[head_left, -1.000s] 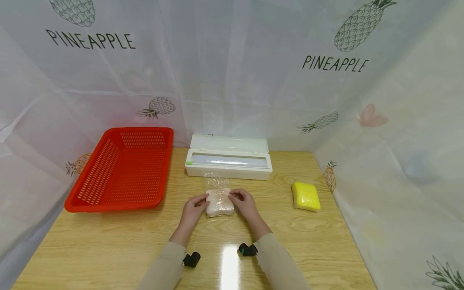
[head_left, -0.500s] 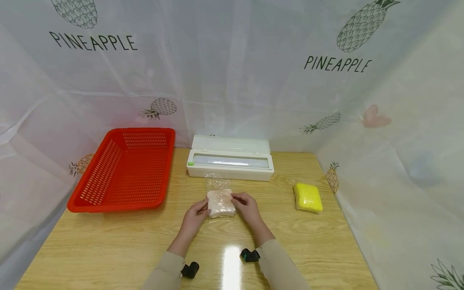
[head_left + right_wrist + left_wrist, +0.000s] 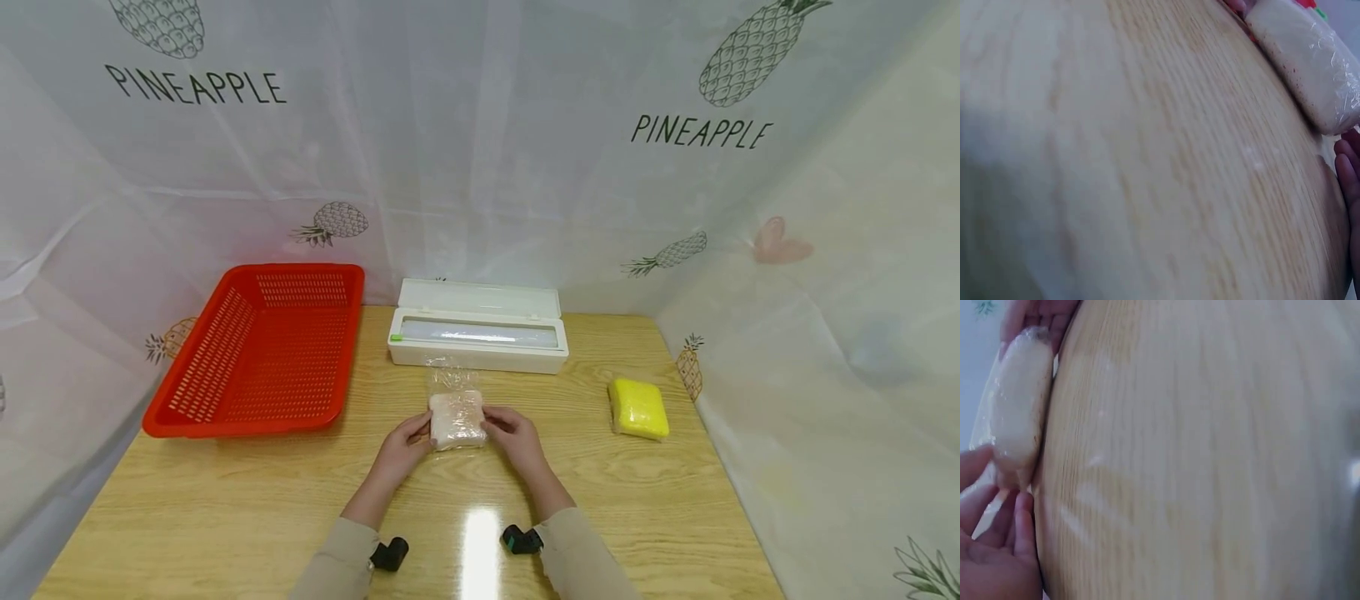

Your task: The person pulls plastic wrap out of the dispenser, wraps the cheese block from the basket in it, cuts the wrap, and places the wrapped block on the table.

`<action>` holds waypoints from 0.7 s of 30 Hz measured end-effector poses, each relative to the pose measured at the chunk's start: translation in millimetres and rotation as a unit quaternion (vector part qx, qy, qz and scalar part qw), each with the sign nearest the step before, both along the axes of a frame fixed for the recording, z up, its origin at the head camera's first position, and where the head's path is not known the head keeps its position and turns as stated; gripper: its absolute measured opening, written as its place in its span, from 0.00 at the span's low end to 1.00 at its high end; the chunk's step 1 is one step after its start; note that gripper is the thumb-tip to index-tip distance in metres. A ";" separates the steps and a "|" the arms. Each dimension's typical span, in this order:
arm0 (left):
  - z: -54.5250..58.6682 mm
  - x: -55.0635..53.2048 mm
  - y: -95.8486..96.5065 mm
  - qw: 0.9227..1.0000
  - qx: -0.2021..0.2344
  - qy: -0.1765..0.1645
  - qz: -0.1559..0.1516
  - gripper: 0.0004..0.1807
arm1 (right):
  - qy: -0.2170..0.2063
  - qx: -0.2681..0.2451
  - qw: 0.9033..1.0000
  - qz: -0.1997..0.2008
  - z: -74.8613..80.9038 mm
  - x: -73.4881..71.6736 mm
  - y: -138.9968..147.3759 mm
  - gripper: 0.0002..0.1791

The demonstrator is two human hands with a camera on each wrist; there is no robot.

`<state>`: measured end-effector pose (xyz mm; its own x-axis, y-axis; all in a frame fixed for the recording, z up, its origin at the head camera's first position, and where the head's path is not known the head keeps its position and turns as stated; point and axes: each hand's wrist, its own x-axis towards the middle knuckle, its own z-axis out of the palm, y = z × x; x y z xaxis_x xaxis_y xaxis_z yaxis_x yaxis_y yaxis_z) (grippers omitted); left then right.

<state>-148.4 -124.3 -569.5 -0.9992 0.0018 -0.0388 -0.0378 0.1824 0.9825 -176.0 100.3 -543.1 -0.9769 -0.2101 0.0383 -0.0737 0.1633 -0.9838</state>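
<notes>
A pale, squarish, bread-slice-shaped block (image 3: 458,419) lies on the table, wrapped in clear plastic film. Loose film (image 3: 452,379) spreads flat beyond its far edge. On its left side my left hand (image 3: 402,450) pinches the wrapped edge between thumb and fingers. My right hand (image 3: 517,438) holds the opposite edge the same way. Low and side-on in the left wrist view, the block (image 3: 1019,406) shows a small brownish line along its base; the left fingers (image 3: 1024,528) are at its near end. Only part of the right hand (image 3: 1349,165) shows in the right wrist view.
Behind the hands stands a white cling film dispenser (image 3: 480,357), lid up, roll visible. A red plastic basket (image 3: 247,429) sits at the left. Off to the right lies a yellow film-wrapped block (image 3: 639,408). Printed curtains (image 3: 480,167) surround the wooden table (image 3: 600,500).
Both hands have stayed at the block's sides, with the right hand sliding slightly down along its edge. The whole head view has shifted a little.
</notes>
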 end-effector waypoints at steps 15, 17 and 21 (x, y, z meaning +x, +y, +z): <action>13.4 3.3 13.6 0.997 0.065 -0.037 0.008 0.29 | -0.007 -0.054 0.997 -0.053 7.2 12.0 -7.6 0.16; 18.8 5.2 15.7 0.994 0.101 -0.051 0.008 0.29 | -0.017 -0.074 0.995 -0.064 8.1 14.2 -8.1 0.17; 30.7 9.2 22.3 0.983 0.170 -0.071 0.009 0.33 | -0.038 -0.122 0.989 -0.078 4.1 19.9 -9.8 0.18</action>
<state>-139.2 -102.1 -538.8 -0.9836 0.0216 -0.1789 -0.1800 -0.1574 0.9710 -156.1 90.5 -539.0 -0.9987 -0.0505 -0.0054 0.0092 -0.0760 -0.9971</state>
